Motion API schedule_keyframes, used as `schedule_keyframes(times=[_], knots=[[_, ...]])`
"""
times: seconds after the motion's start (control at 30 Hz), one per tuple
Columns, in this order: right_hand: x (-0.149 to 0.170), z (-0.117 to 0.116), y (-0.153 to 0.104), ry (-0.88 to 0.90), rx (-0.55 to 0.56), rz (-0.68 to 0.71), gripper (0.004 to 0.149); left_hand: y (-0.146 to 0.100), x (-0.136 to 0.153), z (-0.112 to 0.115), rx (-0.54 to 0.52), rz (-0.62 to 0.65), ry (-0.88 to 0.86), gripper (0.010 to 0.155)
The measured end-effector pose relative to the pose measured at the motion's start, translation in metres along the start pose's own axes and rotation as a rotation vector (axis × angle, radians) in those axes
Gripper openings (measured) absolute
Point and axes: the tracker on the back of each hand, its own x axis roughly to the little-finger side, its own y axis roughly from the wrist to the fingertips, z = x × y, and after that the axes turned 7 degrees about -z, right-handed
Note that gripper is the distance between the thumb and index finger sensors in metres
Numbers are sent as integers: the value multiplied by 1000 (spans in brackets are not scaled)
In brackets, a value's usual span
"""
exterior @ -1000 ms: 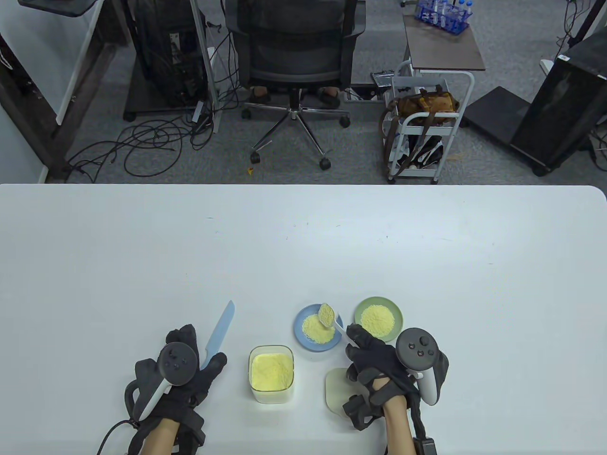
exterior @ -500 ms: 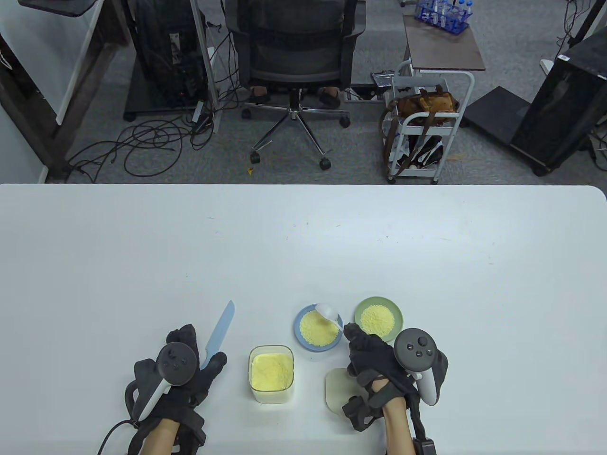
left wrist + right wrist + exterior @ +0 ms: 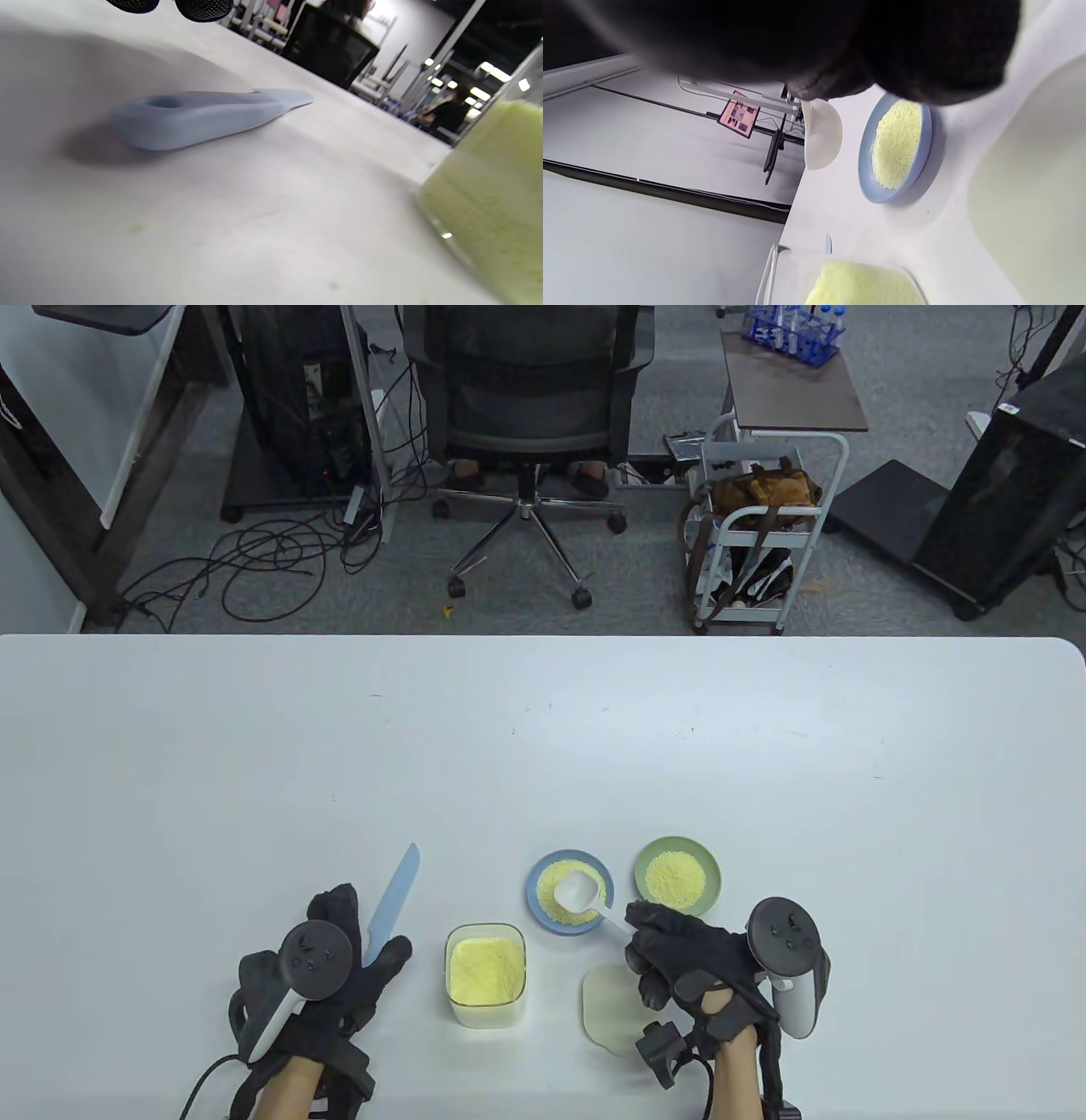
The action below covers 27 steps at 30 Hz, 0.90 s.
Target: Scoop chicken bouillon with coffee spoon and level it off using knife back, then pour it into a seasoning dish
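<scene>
Spoon (image 3: pixel 580 893) pinched in right hand (image 3: pixel 689 960) fingertips

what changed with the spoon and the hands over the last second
The right hand tipped the white plastic spoon over the blue dish, emptying its heaped bouillon, then turned it bowl-up again, now empty; the hand drew slightly right. Unchanged: the left hand resting on the light blue knife, the glass container, the green dish.
</scene>
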Motion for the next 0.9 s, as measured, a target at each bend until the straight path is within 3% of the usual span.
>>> schedule_keyframes(times=[0.13,0.3,0.43,0.53,0.77,0.9], knots=[[0,0,0,-16,-48,-14,42,-8,-15,1,-11,161,-103,101],[-3,-4,-1,-25,-79,3,42,-19,-40,17,95,327,-136,103],[-14,-11,-4,5,-125,95,43,-21,-49,28,123,356,28,103],[-25,-21,-6,-14,-179,183,46,-19,-48,29,157,366,-57,99],[-44,-55,-9,-246,-280,285,44,-18,-47,30,144,363,-35,98],[-52,-67,-12,-493,-170,295,42,-18,-47,30,145,360,-39,98]])
